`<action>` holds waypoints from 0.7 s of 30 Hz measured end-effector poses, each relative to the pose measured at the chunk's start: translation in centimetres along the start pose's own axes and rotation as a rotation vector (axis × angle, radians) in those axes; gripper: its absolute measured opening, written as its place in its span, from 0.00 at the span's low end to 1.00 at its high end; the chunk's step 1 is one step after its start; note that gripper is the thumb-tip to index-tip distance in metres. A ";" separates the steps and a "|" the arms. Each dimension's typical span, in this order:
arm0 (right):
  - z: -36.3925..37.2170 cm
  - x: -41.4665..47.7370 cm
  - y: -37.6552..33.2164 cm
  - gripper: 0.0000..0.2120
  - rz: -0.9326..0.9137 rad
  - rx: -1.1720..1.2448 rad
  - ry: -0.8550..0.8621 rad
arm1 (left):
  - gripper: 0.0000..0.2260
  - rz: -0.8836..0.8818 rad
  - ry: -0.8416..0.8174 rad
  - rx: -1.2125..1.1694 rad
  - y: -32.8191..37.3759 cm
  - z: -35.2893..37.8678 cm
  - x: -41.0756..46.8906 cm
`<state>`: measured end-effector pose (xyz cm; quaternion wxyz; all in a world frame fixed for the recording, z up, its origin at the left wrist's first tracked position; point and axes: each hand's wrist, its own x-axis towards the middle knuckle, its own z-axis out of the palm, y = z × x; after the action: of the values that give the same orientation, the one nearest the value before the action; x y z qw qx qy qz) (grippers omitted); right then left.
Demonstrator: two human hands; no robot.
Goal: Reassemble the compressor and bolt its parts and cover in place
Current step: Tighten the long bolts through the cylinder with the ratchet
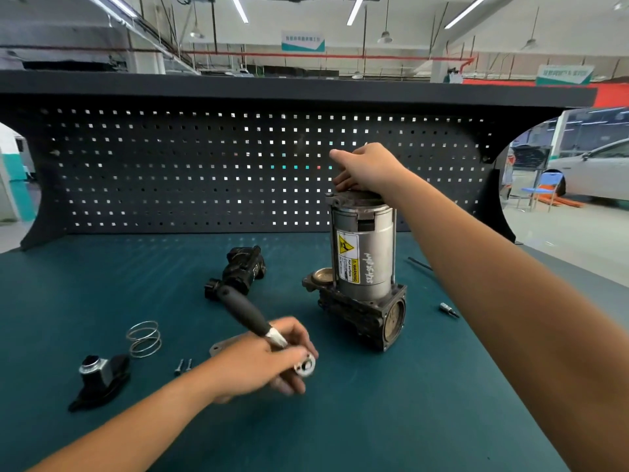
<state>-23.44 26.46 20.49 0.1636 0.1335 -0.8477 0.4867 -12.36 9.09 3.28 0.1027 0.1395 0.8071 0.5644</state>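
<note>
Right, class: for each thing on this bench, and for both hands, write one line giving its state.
compressor: upright on the mat.
right hand: on the compressor's top, grip unclear.
left hand: grips the ratchet near its head.
ratchet: held, handle tilted up and away.
spring: loose, lying on its side.
two bolts: loose, side by side.
valve block: detached, lying down.
socket bit: loose, right of the compressor.

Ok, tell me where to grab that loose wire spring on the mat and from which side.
Pinch the spring across its outer coils, thumb and finger on opposite sides, coming down from above. It lies loose on the mat, its few wide coils open, touching neither the screws nor the black fitting.
</note>
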 end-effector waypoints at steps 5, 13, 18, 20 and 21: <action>0.0 0.4 -0.1 0.28 0.040 0.062 -0.009 | 0.06 0.153 0.293 -0.614 5.1 -2.2 1.4; -0.2 0.2 -0.3 0.38 0.071 0.107 -0.032 | 0.09 0.287 0.390 -1.184 9.5 -5.0 4.0; -0.1 0.4 -0.4 0.37 0.097 0.091 -0.035 | 0.09 0.352 0.379 -1.239 10.0 -6.3 4.8; -0.1 0.4 -0.4 0.30 0.099 0.086 -0.049 | 0.10 0.374 0.370 -1.178 10.4 -6.6 4.9; -0.1 0.3 -0.4 0.25 0.090 0.065 -0.055 | 0.10 0.383 0.364 -1.153 10.6 -6.7 5.0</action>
<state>-23.58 26.37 21.00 0.1134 0.1137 -0.8407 0.5171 -18.03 8.32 15.49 -0.0804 0.1058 0.3388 0.9314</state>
